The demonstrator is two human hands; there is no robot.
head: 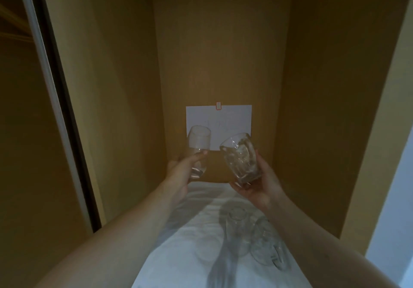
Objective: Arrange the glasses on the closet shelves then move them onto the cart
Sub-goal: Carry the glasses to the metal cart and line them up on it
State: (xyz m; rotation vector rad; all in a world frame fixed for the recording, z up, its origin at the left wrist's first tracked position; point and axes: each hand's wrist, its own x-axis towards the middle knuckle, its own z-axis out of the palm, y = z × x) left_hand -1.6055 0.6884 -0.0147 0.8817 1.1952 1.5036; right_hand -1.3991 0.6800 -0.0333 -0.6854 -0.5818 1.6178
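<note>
1. Both hands are raised inside the closet, each holding a glass: the left hand [182, 171] has its fingers and thumb curled round the lower part of a smooth clear glass [199, 146], and the right hand [260, 186] cups the base and side of a faceted clear glass [241, 157].
2. Wooden closet walls [223, 53] enclose the space at the back and on both sides; a dark sliding door edge with a pale frame [51, 91] runs down the left.
3. White cloth [192, 238] covers the shelf below the arms, wrinkled and crossed by their shadows.
4. White paper sheet [225, 117] hangs on the back wall under a small red-edged clip [218, 106]; both held glasses overlap its lower part in view.
5. Two more clear glasses rest on the cloth at lower right, below the right forearm: one upright [238, 231], the other [267, 245] just beside it and seemingly tilted, though blur makes that uncertain.
6. Held glasses both tilt, their rims leaning towards the back wall; they stay apart, not touching.
</note>
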